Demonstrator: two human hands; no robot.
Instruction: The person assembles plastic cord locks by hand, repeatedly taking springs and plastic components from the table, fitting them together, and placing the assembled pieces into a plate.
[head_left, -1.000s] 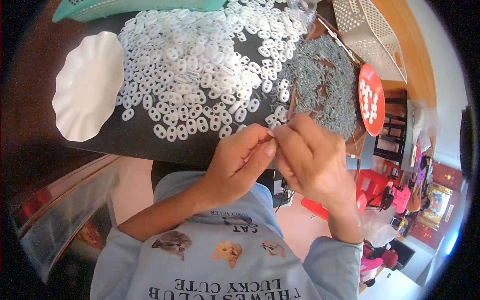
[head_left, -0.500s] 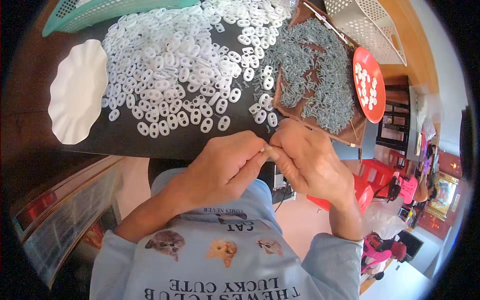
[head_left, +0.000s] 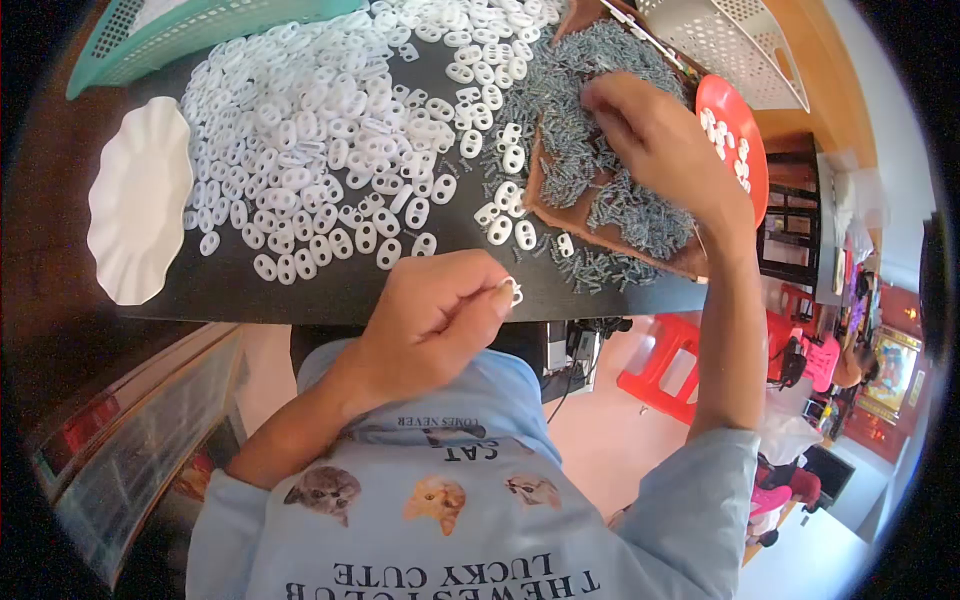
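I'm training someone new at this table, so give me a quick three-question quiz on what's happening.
1. The left hand pinches: (a) a small white plastic piece; (b) a wooden stick; (c) a red lid?
2. True or false: the right hand is over the white scalloped dish.
3. Fill in: the shallow plate bearing loose white pieces is coloured ____.

Key: 1 a; 2 false, it is at the grey screw-like pieces; 3 red.
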